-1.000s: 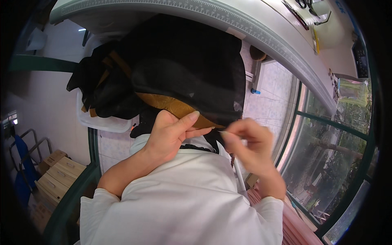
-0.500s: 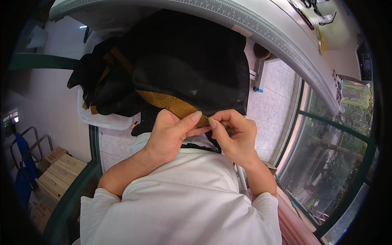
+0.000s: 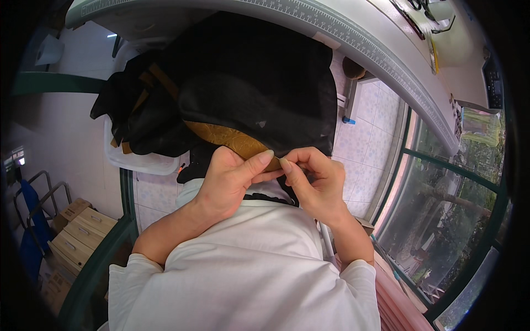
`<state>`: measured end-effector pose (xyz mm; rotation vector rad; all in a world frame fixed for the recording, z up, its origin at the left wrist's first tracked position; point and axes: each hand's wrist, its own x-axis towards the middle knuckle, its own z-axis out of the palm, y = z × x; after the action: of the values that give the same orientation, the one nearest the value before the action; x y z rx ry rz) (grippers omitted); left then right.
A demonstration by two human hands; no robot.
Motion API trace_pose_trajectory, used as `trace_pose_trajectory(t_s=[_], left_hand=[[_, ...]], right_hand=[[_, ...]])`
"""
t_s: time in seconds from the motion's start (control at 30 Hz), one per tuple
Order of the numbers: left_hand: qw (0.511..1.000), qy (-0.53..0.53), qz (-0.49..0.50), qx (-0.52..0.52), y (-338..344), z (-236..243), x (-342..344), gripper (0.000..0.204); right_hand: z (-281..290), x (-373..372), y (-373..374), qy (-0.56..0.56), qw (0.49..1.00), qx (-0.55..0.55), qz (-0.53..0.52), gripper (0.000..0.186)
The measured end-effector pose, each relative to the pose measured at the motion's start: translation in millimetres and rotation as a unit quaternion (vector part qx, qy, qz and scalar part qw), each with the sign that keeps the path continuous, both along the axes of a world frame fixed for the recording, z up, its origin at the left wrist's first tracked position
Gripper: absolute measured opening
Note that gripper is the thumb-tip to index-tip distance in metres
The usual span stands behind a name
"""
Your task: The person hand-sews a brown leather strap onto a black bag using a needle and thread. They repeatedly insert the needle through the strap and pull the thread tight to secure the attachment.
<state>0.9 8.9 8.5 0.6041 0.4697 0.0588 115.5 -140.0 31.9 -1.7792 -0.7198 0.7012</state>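
Over my lap lies a large black garment (image 3: 248,83) with a shiny golden-brown patterned trim (image 3: 223,136) along its near edge. My left hand (image 3: 229,179) pinches this trim, thumb on top and fingers beneath. Close beside it, my right hand (image 3: 317,179) has thumb and index finger pressed together at the trim's right end. Anything small between those fingertips, such as a needle, is too fine to make out. More of the black cloth, with brown bands (image 3: 163,80), spills to the left over a white plastic tub (image 3: 143,161).
A table edge with a grey ruler strip (image 3: 364,41) curves across the top and right. Glasses (image 3: 443,26) lie on the tabletop. At the lower left stand wooden drawers (image 3: 83,234) and a blue hand truck (image 3: 34,220). Green-framed windows (image 3: 436,220) run along the right.
Almost nothing differs. My right hand has shifted very slightly to the left; both hands keep their pinch on the trim.
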Motion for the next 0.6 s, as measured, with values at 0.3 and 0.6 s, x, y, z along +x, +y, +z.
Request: trace_pose_trajectory(t_s=[0.3, 0.6], left_hand=[[0.993, 0.047, -0.022, 0.111, -4.6, -3.8, -1.1, 0.019], [0.998, 0.030, -0.004, 0.045, -3.8, -18.9, -3.9, 0.025]], right_hand=[[5.6, 1.2, 8.8, -0.197, 0.977, -0.006, 0.076, 0.023], [87.5, 19.4, 11.8, 0.011, 0.998, 0.054, 0.025, 0.013]])
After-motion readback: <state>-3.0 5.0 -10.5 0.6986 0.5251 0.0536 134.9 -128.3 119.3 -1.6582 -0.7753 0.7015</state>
